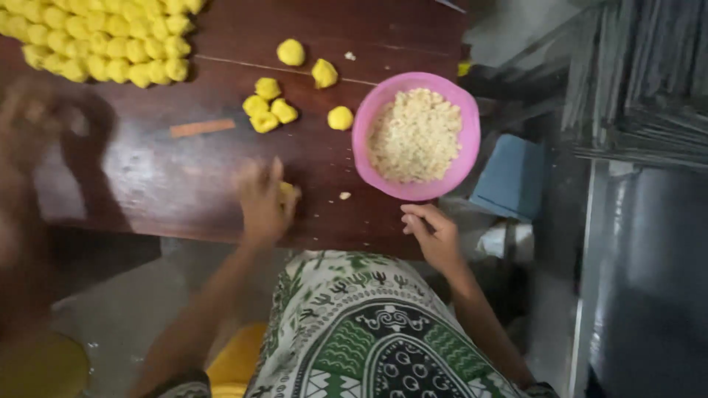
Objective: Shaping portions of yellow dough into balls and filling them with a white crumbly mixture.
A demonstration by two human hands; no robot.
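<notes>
Right now the left hand (pixel 263 200) is down on the dark wooden table (pixel 162 177), close to its near edge, fingers curled over a yellow dough piece (pixel 288 193) that peeks out on the hand's right side; the hand is blurred, so whether it pinches the piece or only presses it flat is hard to call, though it looks closed around it. Over by the same near edge, the right hand (pixel 435 234) rests with its fingers loosely bent and nothing in them, just below the rim of the pink bowl (pixel 363 140), which holds a pale crumbly filling (pixel 415 134). So the bowl lies up and slightly right of the dough piece, and the right hand is plainly the nearer of the 2 to it. Straight beyond the left hand, toward the middle of the table, sits a cluster of 4 dough balls (pixel 267 105), with 3 more loose ones between it and the bowl. At the far left corner a big heap of finished yellow balls (pixel 103 40) is packed tight together.
</notes>
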